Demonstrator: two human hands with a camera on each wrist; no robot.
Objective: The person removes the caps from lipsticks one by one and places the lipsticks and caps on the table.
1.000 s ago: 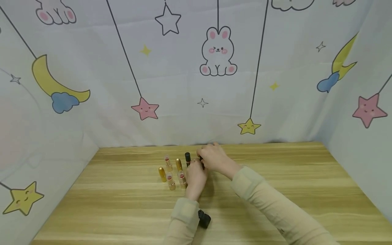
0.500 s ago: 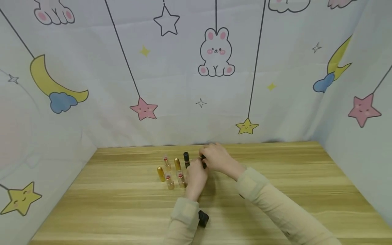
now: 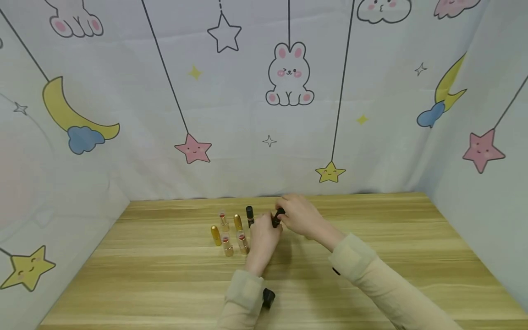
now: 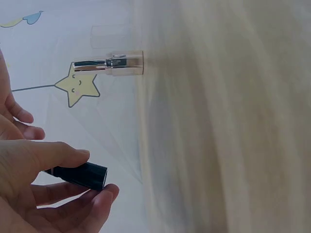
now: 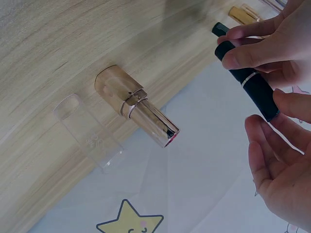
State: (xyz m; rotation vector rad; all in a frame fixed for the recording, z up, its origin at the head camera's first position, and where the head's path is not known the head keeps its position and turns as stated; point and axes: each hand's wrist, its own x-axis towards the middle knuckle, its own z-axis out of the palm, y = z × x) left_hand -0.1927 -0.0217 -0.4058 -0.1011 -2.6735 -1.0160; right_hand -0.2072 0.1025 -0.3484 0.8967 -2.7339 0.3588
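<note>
Black lipstick tube (image 5: 258, 92) above the tabletop (image 3: 371, 215), in a curled-finger pinch from left hand (image 3: 264, 234) below and right hand (image 3: 299, 213) above. For the likely step, separating or joining at the pale ring (image 5: 250, 78), keep both ends aligned, squeeze lightly and avoid knocking the gold lipstick (image 5: 135, 104) nearby.
</note>
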